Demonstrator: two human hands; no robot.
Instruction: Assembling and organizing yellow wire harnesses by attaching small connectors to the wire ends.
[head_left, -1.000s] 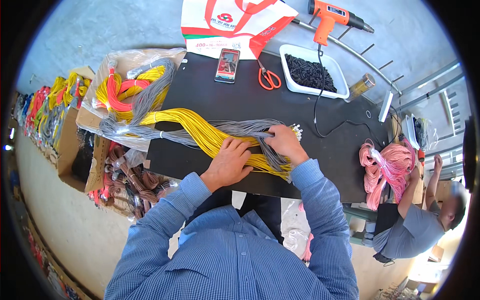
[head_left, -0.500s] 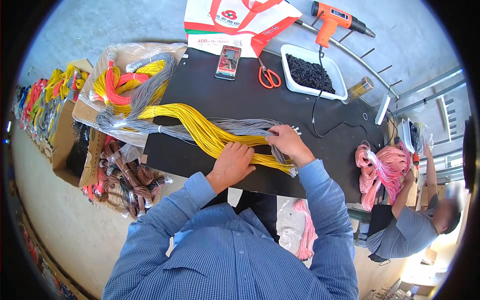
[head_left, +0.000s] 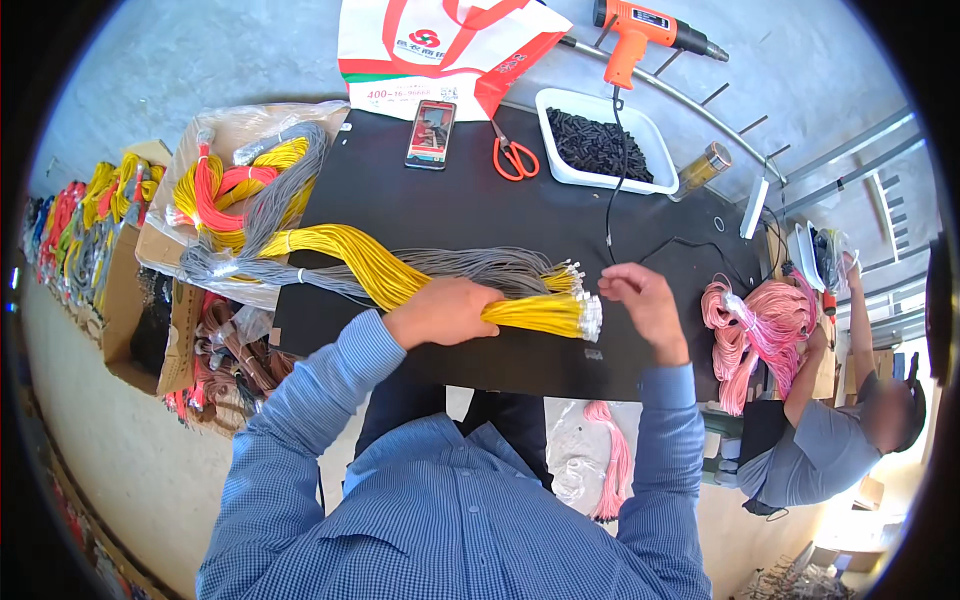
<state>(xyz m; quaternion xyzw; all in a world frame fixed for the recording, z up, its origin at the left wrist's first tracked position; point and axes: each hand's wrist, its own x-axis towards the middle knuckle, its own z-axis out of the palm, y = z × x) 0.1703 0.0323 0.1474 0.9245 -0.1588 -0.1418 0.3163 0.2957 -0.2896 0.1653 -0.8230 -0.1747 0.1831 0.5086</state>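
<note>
1. Near the front edge of the black table (head_left: pixel 450 215), the left hand (head_left: pixel 445 312) lies over a bundle of yellow wires (head_left: pixel 400 280), its fingers clamped around the bundle.
2. From that hand, the yellow wires run out toward 3 o'clock and end in a row of white tips just short of the right hand (head_left: pixel 640 300).
3. That right hand hovers at 3 o'clock of the wire ends, fingers curled and pinched together near the tips; whether it grips any single wire cannot be told.
4. Toward 10 o'clock the yellow wires sweep back to a plastic-wrapped heap of yellow, orange and grey wires (head_left: pixel 240 190) at the table's left end.
5. Grey wires (head_left: pixel 480 265) lie alongside the yellow bundle, just behind it, touching it.
6. At 12 o'clock on the table lie a phone (head_left: pixel 431 133), orange-handled scissors (head_left: pixel 514 157) and a white tray (head_left: pixel 560 175) of black pieces.
7. An orange power tool (head_left: pixel 640 32) sits beyond the tray.
8. At 3 o'clock, another person (head_left: pixel 830 450) holds pink wires (head_left: pixel 760 325).
</note>
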